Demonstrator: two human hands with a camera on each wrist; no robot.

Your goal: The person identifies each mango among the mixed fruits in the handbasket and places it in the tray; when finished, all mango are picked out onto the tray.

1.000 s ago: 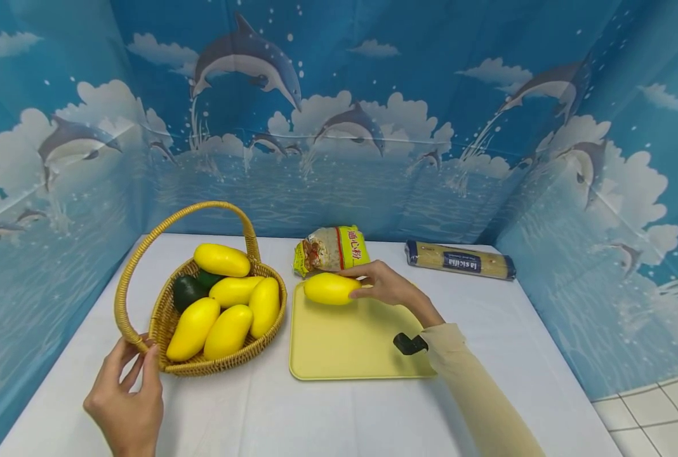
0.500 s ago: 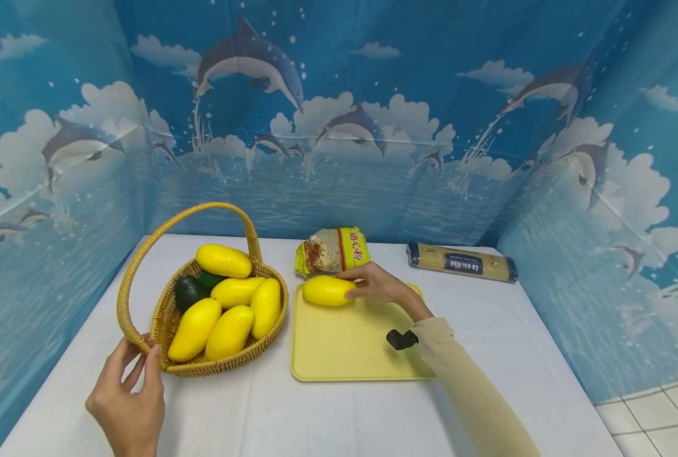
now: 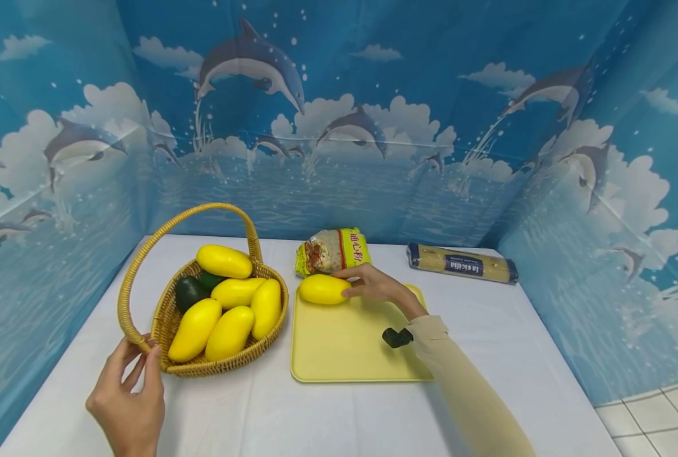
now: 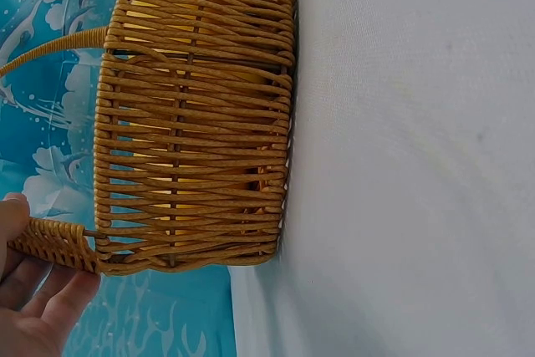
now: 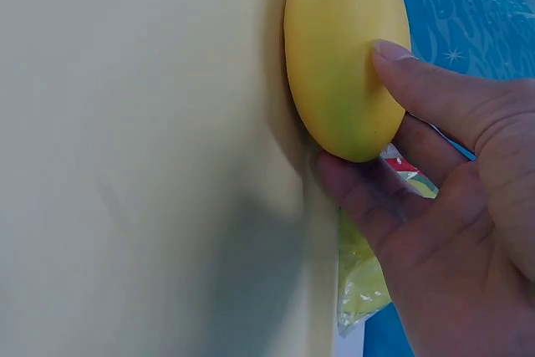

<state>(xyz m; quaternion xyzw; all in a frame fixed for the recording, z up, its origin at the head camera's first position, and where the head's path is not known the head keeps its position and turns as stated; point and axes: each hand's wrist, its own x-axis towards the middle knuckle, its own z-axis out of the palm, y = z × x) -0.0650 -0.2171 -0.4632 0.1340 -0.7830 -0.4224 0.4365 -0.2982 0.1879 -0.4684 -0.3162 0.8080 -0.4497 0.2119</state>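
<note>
My right hand holds a yellow mango at the far left corner of the pale yellow tray. In the right wrist view the thumb lies against the mango, with fingers under its near end; whether it bears on the tray I cannot tell. My left hand pinches the foot of the wicker basket's handle. The basket stands on the table, holding several yellow mangoes and dark green avocados, partly hidden by the mangoes.
A plastic bag of dry pasta lies just behind the tray. A long spaghetti packet lies at the back right. White cloth covers the table, and a blue dolphin curtain surrounds its back and sides.
My right hand has shifted slightly left with the mango, toward the tray's far left corner. The left hand keeps its hold on the basket handle.
</note>
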